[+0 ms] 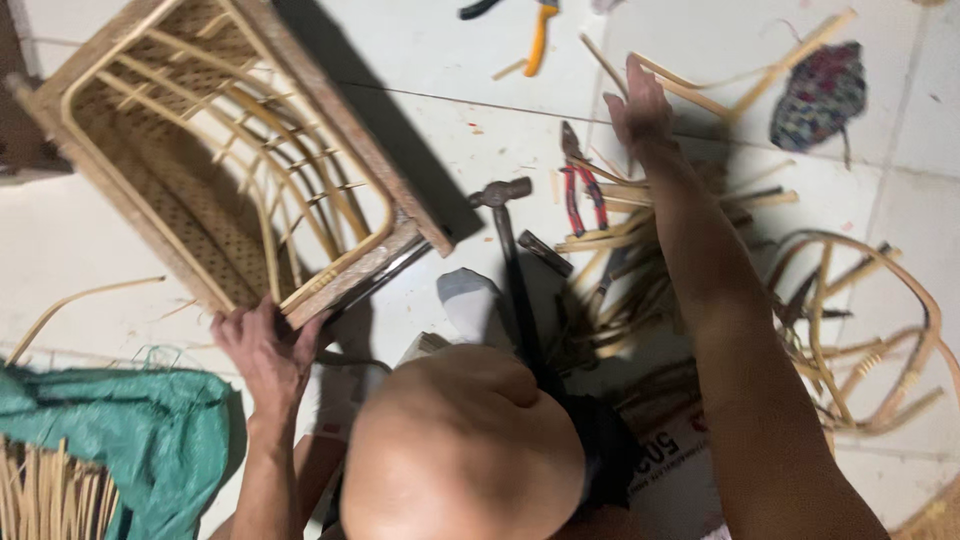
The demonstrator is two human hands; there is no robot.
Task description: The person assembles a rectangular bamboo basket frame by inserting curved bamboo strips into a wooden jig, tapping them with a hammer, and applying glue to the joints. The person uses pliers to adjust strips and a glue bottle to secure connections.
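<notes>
Left hand (pixel 262 345), lower left of frame: fingers clenched on the bottom corner of a woven rattan chair frame (pixel 230 150), which lies tilted across the upper left on the white tiled floor (pixel 80 250).

Right hand (pixel 638 105), upper centre-right: reaching out over a pile of cane strips (pixel 640 235), fingers loose, grasping nothing that shows.

Hammer (pixel 510 250): centre, head up, just beside red-handled pliers (pixel 583 190).

Yellow-handled pliers (pixel 540 35): top centre.

Patterned cloth (pixel 820 95): upper right.

Bent cane loops (pixel 880 330): right side.

Green sack (pixel 130 430): lower left, over a bundle of thin cane.
</notes>
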